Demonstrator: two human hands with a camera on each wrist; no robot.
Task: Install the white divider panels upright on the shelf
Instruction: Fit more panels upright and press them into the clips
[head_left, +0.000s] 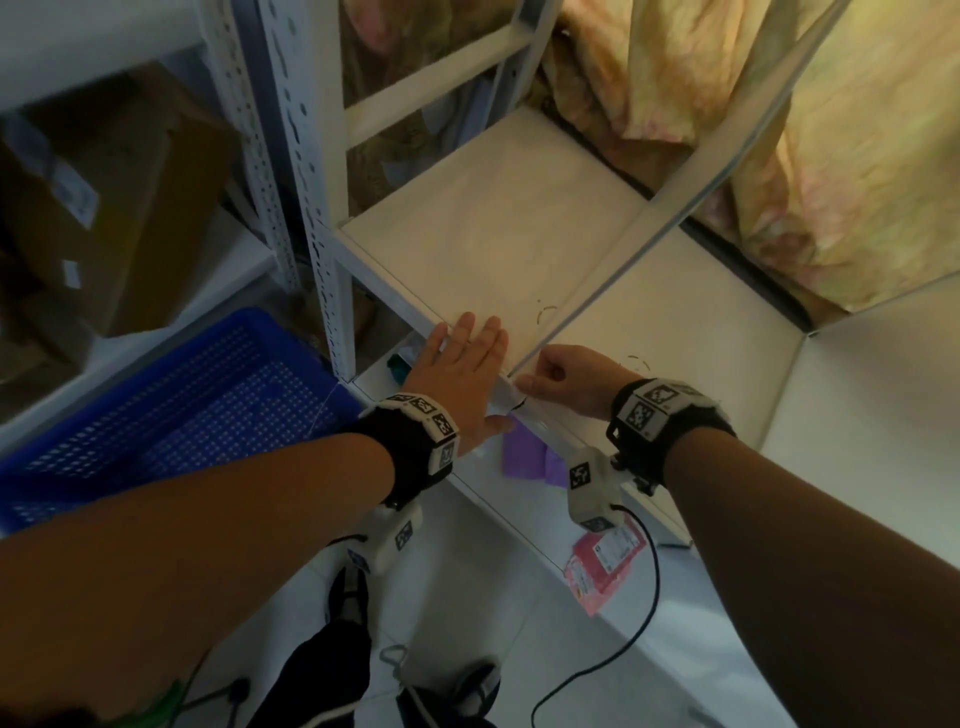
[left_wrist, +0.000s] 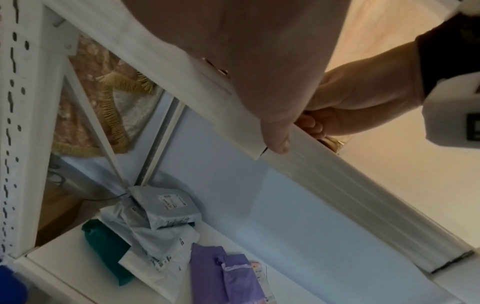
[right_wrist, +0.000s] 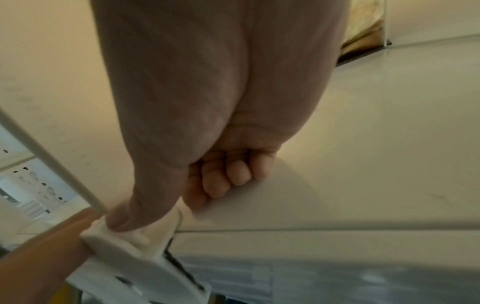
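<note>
A white divider panel stands upright across the pale shelf board, running from the front edge to the back. My left hand lies flat on the board just left of the panel's front end, its thumb over the front rail. My right hand sits right of the panel with fingers curled. Its thumb and forefinger pinch a white clip at the panel's front foot. A second white panel stands at the right.
A perforated metal post rises left of the shelf. A blue crate and cardboard boxes fill the neighbouring rack. Purple packets, grey mailers and a pink packet lie on the shelf below. A curtain hangs behind.
</note>
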